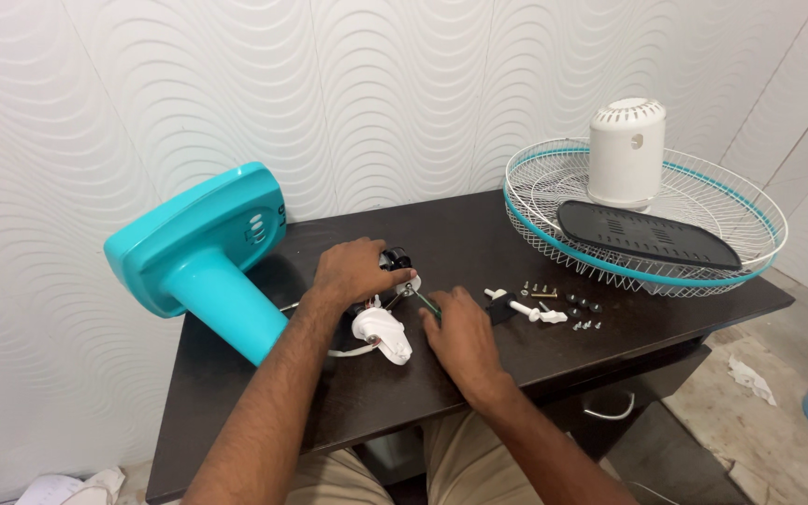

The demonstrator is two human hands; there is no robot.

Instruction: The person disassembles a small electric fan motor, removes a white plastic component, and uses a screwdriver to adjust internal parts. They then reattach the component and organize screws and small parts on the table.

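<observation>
Left hand (355,271): fingers curled over black motor part (395,259).
Right hand (458,329): pinches screwdriver (425,301), just beside.
Label: dark markings on teal fan base (200,245).

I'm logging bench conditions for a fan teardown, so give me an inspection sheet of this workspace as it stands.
Surface: dark wooden table, against a white wavy-panel wall.
Job's things: small black-and-white motor assembly with white plastic housing; thin tool at its side.
Clutter: screws and small black and white parts; teal fan base and stand lying on its side; wire fan guard holding a white motor cover and a dark flat panel.
Hands: left hand on the assembly; right hand at the tool.
Cables: white cord by the housing.
Surroundings: paper scraps on the floor.
</observation>
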